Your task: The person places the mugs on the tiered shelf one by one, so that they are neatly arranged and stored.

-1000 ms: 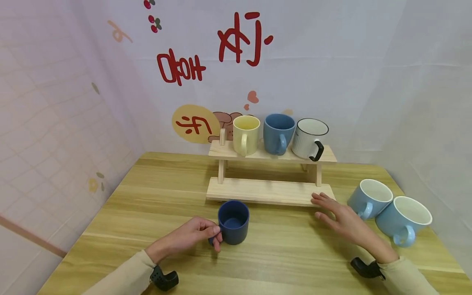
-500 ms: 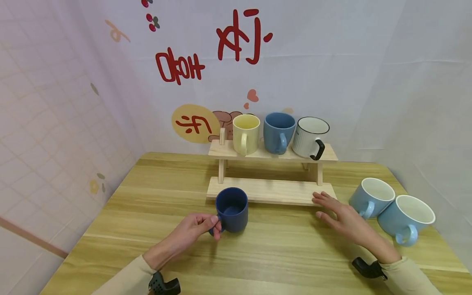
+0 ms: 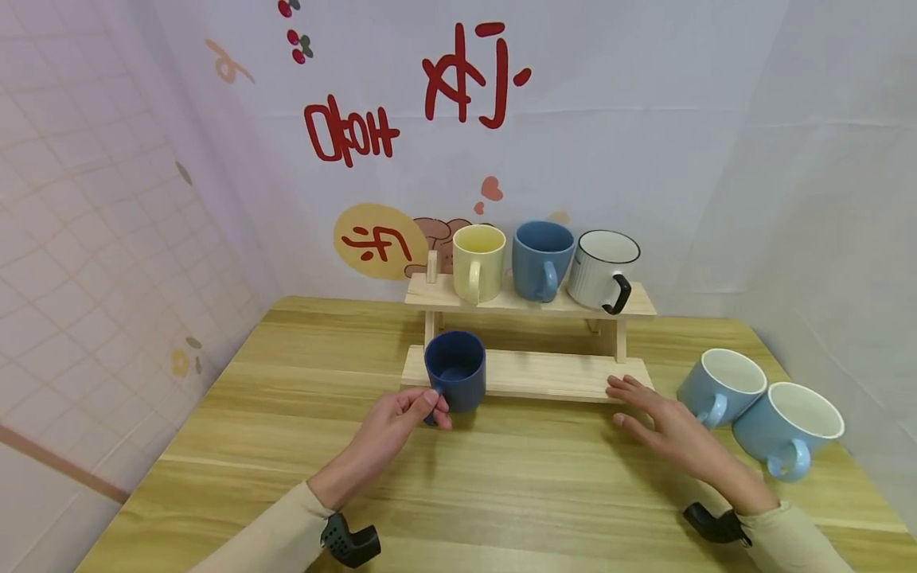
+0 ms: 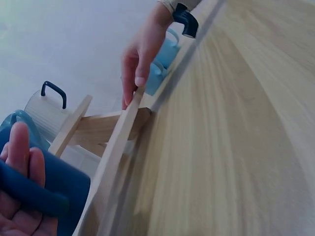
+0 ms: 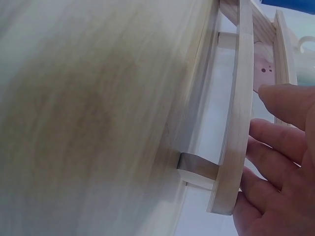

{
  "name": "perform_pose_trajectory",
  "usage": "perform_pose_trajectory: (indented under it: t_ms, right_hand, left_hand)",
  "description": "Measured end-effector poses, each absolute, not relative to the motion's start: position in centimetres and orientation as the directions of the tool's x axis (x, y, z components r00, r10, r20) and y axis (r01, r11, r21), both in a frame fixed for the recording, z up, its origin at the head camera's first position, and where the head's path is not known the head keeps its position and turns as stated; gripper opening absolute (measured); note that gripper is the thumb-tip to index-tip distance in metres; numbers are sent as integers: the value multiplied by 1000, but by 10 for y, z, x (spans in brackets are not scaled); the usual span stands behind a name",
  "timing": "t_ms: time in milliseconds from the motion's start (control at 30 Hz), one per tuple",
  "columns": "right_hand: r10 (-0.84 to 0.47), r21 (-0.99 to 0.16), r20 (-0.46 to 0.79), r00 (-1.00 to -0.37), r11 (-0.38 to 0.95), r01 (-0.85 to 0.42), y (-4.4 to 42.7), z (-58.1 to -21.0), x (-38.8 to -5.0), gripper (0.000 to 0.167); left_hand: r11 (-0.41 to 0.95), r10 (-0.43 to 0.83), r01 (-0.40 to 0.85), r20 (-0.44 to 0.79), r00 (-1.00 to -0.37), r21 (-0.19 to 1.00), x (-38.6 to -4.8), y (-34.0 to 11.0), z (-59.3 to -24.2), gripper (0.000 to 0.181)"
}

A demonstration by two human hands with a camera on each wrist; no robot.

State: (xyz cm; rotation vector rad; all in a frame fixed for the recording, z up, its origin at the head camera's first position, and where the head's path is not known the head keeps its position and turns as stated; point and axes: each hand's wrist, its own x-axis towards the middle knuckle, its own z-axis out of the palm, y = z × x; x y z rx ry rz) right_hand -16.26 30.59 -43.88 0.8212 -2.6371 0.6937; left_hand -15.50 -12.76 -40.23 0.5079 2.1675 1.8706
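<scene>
A navy blue mug is upright in front of the left end of a two-tier wooden rack's lower board. My left hand grips its handle; in the left wrist view the fingers curl through that handle. The mug's base hides part of the board's front edge. At the board's right end rests my right hand, fingers relaxed. The right wrist view has this hand's fingertips against the board's edge.
On the rack's top board stand a yellow mug, a blue mug and a white mug with a black handle. Two light blue mugs stand on the table at right. A white cloth wall closes the back.
My left hand has lifted the navy mug off the table and carried it forward to the lower board's left end. The right hand has stayed at the board's right end.
</scene>
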Motion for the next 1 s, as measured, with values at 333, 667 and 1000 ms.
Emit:
perform_pose_trajectory:
  t_ms: [333, 667, 1000]
  right_hand:
    - [-452, -358, 412, -791, 718, -597, 307, -440, -162, 41]
    - [-455, -373, 408, -792, 708, -599, 306, -440, -163, 42]
    - [-450, -370, 410, -793, 713, -596, 306, -439, -162, 41]
  left_hand:
    - [75, 322, 21, -4, -947, 997, -171, -109, -400, 46]
    - [45, 308, 42, 26, -951, 998, -181, -97, -400, 40]
    - [46, 333, 38, 20, -943, 998, -186, -93, -403, 38]
